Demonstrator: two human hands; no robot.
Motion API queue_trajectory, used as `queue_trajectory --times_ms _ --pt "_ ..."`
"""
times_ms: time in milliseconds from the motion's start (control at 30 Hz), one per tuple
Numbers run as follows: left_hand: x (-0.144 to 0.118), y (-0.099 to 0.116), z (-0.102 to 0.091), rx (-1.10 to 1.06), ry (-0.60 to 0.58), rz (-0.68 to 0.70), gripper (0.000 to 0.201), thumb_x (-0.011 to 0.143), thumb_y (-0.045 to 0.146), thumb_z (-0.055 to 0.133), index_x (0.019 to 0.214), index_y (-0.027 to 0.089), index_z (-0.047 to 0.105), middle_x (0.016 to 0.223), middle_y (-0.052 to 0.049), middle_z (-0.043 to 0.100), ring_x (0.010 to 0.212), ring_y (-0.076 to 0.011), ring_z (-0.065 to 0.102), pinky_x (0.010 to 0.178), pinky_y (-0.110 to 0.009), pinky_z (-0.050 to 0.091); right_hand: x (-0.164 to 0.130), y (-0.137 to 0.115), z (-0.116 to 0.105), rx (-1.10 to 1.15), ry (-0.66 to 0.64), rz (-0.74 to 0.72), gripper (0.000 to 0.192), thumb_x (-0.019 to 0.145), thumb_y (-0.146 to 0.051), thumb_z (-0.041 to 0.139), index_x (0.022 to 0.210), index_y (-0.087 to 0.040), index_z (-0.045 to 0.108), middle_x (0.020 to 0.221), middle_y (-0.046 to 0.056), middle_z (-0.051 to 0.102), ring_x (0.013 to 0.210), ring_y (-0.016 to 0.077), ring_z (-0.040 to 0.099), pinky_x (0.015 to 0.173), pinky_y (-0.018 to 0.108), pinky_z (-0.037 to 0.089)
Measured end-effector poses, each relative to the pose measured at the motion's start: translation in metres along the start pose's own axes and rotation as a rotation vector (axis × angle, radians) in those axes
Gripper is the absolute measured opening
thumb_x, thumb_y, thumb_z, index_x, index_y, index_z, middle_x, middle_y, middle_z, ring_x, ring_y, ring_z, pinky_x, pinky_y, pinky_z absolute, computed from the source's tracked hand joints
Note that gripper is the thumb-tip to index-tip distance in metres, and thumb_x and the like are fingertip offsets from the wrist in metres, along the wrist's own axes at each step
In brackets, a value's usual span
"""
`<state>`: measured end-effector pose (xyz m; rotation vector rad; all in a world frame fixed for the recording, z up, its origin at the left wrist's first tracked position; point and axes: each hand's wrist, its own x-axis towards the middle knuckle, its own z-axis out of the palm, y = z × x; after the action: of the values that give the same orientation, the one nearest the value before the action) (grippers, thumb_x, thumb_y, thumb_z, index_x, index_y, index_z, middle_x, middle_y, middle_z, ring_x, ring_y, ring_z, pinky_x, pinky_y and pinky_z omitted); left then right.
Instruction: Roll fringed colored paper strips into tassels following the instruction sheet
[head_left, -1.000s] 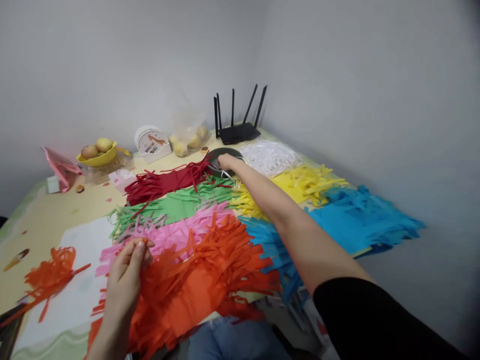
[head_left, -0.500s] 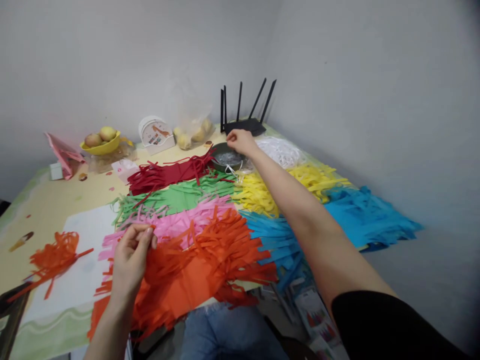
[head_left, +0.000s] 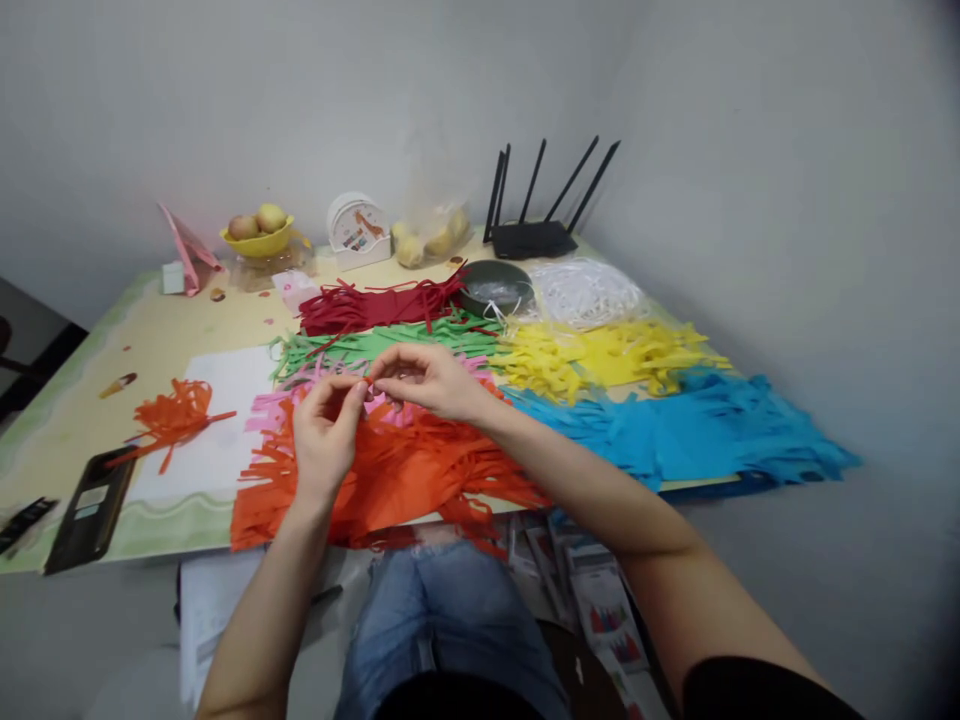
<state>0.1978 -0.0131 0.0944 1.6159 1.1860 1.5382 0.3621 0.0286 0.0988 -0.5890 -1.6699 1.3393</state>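
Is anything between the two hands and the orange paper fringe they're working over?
Nothing visible. The left hand and right hand meet fingertip to fingertip just above the orange paper fringe, pinching something too small to identify. The pink fringe lies just behind, not in the way.

Plain grey walls (head_left: 750, 150), corner table (head_left: 150, 330).

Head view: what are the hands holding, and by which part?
Left hand and right hand meet fingertip to fingertip above the orange fringed paper, pinching something small and reddish-orange. Too small to tell what it is or which part is gripped.
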Motion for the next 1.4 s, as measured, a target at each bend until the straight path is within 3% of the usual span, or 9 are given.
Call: queue_trajectory --times_ms 300,500,600,767,867,1000,1167,1267,1400 --pt "-0.029 0.016 -0.021 0.285 0.049 0.146 0.014 0.093 0.030 0.062 0.088 0.018 0.069 0.082 -0.003 0.071 0.073 -0.0141 0.064 0.072 -0.025 0.050 -0.011 -0.008 0.030 0.094 0.072 0.041 0.041 0.073 -0.049 0.082 0.088 -0.014 0.068 0.074 0.001 0.068 0.061 0.0093 0.060 0.060 0.024 0.052" --pt "-0.034 0.022 -0.035 0.513 -0.079 0.267 0.013 0.092 0.026 0.060 0.090 0.020 0.071 0.089 -0.006 0.074 0.084 -0.0185 0.067 0.081 -0.029 0.050 -0.022 -0.014 0.039 -0.086 0.126 -0.019 0.035 0.078 -0.048 0.077 0.084 -0.014 0.072 0.068 0.001 0.066 0.059 0.0101 0.057 0.056 0.023 0.047" --pt "-0.038 0.020 -0.036 0.405 -0.043 0.188 0.012 0.092 0.027 0.062 0.092 0.019 0.072 0.085 -0.004 0.073 0.076 -0.0163 0.066 0.075 -0.027 0.051 -0.024 -0.015 0.041 -0.129 0.118 -0.039 0.031 0.082 -0.045 0.074 0.087 -0.015 0.072 0.077 0.003 0.069 0.065 0.0110 0.060 0.058 0.023 0.048" --pt "-0.046 0.018 -0.032 0.088 0.080 0.053 0.008 0.087 0.026 0.070 0.087 0.018 0.069 0.078 0.000 0.070 0.067 -0.0124 0.065 0.067 -0.024 0.052 -0.024 -0.015 0.044 0.034 0.027 0.020 0.028 0.081 -0.041 0.075 0.090 -0.014 0.072 0.076 0.002 0.069 0.061 0.0097 0.058 0.059 0.024 0.051" --pt "-0.048 0.018 -0.032 0.032 0.093 0.061 0.006 0.086 0.021 0.071 0.082 0.017 0.069 0.072 0.001 0.069 0.066 -0.0114 0.065 0.066 -0.022 0.051 -0.024 -0.018 0.045 0.006 0.034 -0.001 0.022 0.082 -0.035 0.074 0.088 -0.014 0.073 0.079 0.002 0.069 0.062 0.0092 0.058 0.059 0.023 0.051" --pt "-0.051 0.017 -0.035 -0.005 0.045 0.025 0.006 0.088 0.023 0.070 0.091 0.017 0.070 0.080 -0.001 0.071 0.073 -0.0130 0.069 0.072 -0.024 0.055 -0.026 -0.021 0.048 -0.079 0.061 -0.020 0.020 0.083 -0.035 0.073 0.087 -0.015 0.074 0.085 0.003 0.068 0.067 0.0098 0.061 0.060 0.022 0.052" --pt "-0.057 0.014 -0.034 0.036 0.121 0.078 0.008 0.088 0.024 0.069 0.087 0.018 0.065 0.080 0.000 0.068 0.074 -0.0128 0.069 0.073 -0.024 0.055 -0.027 -0.019 0.051 -0.093 0.040 -0.043 0.023 0.085 -0.039 0.073 0.088 -0.015 0.074 0.082 0.003 0.067 0.063 0.0096 0.060 0.059 0.023 0.051" --pt "-0.055 0.013 -0.036 -0.120 0.069 -0.049 0.018 0.084 0.032 0.074 0.088 0.018 0.064 0.078 -0.001 0.070 0.071 -0.0141 0.070 0.075 -0.027 0.056 -0.029 -0.023 0.049 -0.179 0.045 -0.082 0.016 0.088 -0.033 0.071 0.089 -0.017 0.075 0.084 0.003 0.068 0.069 0.0115 0.064 0.062 0.024 0.052" --pt "-0.047 0.009 -0.039 -0.351 -0.101 -0.319 0.039 0.073 0.048 0.081 0.091 0.016 0.067 0.068 -0.002 0.069 0.067 -0.0166 0.068 0.073 -0.030 0.056 -0.031 -0.027 0.049 -0.348 0.015 -0.213 0.012 0.091 -0.024 0.066 0.088 -0.021 0.078 0.081 0.003 0.071 0.075 0.0135 0.066 0.070 0.026 0.053"
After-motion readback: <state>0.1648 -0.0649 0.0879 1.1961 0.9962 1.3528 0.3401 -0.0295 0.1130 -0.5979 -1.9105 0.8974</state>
